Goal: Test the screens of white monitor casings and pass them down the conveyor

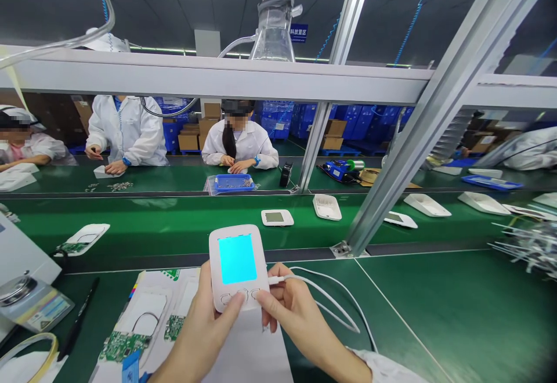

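Note:
A white handheld device (pixel 239 268) with rounded corners and a lit cyan screen is held up over the bench, tilted toward me. My left hand (pixel 209 325) wraps its left side, the thumb on a lower front button. At the lower right corner, my right hand (pixel 291 304) is closed on the device, its thumb at the right button. A white cable (pixel 278 279) plugs into the device's right side, running by my right fingers and looping onto the bench. Beneath lie a white sheet (pixel 256 348) and green circuit boards (pixel 124 345), partly behind my left arm.
A green conveyor belt (pixel 174 223) crosses ahead, carrying white housings (pixel 327 208). A metal post (pixel 418 122) slants at right. Further right is a cable bundle (pixel 531 244). A black pen (pixel 80 316) and tape roll (pixel 32 354) lie left. Co-workers in white coats (pixel 126 130) sit and stand opposite.

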`<state>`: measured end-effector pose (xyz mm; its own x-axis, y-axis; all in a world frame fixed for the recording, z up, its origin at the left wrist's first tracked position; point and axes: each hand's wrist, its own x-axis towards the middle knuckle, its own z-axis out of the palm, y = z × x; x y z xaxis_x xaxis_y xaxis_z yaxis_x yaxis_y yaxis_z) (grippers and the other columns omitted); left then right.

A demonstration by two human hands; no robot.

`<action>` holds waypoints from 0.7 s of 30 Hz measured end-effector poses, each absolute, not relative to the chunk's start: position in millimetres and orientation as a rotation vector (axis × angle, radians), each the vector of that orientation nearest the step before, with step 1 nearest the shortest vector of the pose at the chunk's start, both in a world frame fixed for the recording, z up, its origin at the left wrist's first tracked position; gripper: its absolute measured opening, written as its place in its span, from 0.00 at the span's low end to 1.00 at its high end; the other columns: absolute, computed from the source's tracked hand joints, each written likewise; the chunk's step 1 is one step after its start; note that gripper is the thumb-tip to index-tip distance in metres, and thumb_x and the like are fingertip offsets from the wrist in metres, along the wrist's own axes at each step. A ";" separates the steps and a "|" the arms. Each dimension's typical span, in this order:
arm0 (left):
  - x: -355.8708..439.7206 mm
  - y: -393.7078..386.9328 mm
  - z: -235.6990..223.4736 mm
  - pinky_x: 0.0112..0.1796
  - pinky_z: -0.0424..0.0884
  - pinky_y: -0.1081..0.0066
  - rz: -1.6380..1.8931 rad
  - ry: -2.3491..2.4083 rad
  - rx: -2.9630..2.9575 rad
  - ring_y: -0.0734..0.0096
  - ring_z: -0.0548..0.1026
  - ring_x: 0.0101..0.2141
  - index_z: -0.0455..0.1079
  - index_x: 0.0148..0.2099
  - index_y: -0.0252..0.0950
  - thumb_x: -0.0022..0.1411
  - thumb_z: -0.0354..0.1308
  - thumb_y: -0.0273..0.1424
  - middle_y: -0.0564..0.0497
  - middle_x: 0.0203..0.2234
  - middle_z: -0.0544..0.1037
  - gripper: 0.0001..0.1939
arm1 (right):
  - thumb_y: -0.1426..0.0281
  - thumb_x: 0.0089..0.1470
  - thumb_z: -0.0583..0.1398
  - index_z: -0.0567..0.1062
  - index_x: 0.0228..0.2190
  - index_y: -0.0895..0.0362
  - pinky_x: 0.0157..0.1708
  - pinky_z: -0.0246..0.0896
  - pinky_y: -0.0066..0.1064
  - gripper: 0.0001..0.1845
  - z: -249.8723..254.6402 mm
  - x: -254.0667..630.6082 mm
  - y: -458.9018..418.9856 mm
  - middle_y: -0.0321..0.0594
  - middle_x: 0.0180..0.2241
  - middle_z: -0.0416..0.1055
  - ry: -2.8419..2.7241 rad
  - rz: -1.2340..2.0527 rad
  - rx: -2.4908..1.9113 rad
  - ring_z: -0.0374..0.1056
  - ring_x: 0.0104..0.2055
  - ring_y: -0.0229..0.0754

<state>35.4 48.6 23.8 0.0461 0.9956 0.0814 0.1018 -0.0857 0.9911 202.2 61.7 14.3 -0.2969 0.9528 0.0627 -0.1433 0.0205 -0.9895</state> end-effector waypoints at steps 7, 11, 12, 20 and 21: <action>38.7 41.2 30.7 0.32 0.71 0.67 1.191 1.265 1.349 0.59 0.76 0.37 0.55 0.54 0.41 0.62 0.57 0.43 0.55 0.28 0.70 0.23 | 0.49 0.54 0.63 0.64 0.30 0.57 0.19 0.58 0.23 0.25 14.2 205.0 62.8 0.34 0.28 0.60 -1.369 1.429 -0.872 0.66 0.24 0.35; 38.5 38.6 31.7 0.33 0.71 0.68 1.178 1.268 1.395 0.63 0.75 0.34 0.55 0.54 0.41 0.63 0.56 0.44 0.56 0.28 0.69 0.22 | 0.50 0.55 0.63 0.64 0.30 0.57 0.18 0.58 0.23 0.24 14.8 205.0 63.0 0.33 0.29 0.58 -1.375 1.433 -0.842 0.66 0.24 0.34; 38.3 38.6 31.3 0.32 0.70 0.68 1.175 1.264 1.401 0.63 0.75 0.34 0.55 0.54 0.41 0.63 0.56 0.44 0.56 0.28 0.69 0.22 | 0.50 0.55 0.63 0.64 0.30 0.57 0.18 0.58 0.23 0.24 14.5 204.9 63.0 0.33 0.30 0.58 -1.371 1.432 -0.835 0.66 0.24 0.34; 38.1 37.2 31.5 0.21 0.62 0.75 1.173 1.277 1.373 0.67 0.73 0.29 0.56 0.53 0.42 0.62 0.57 0.44 0.58 0.25 0.66 0.22 | 0.50 0.55 0.63 0.64 0.30 0.57 0.18 0.58 0.22 0.24 14.8 205.8 62.2 0.32 0.28 0.59 -1.374 1.436 -0.848 0.65 0.23 0.33; 38.0 37.0 31.5 0.20 0.60 0.76 1.167 1.281 1.373 0.68 0.71 0.27 0.56 0.53 0.42 0.62 0.57 0.44 0.58 0.26 0.66 0.22 | 0.50 0.55 0.63 0.63 0.30 0.57 0.19 0.59 0.22 0.24 15.3 206.1 62.1 0.32 0.27 0.60 -1.375 1.440 -0.851 0.65 0.23 0.34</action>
<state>38.0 37.0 31.5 0.0186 0.9981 0.0589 0.1509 -0.0611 0.9867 206.1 62.1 15.3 -0.3189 0.9403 0.1187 -0.1617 0.0695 -0.9844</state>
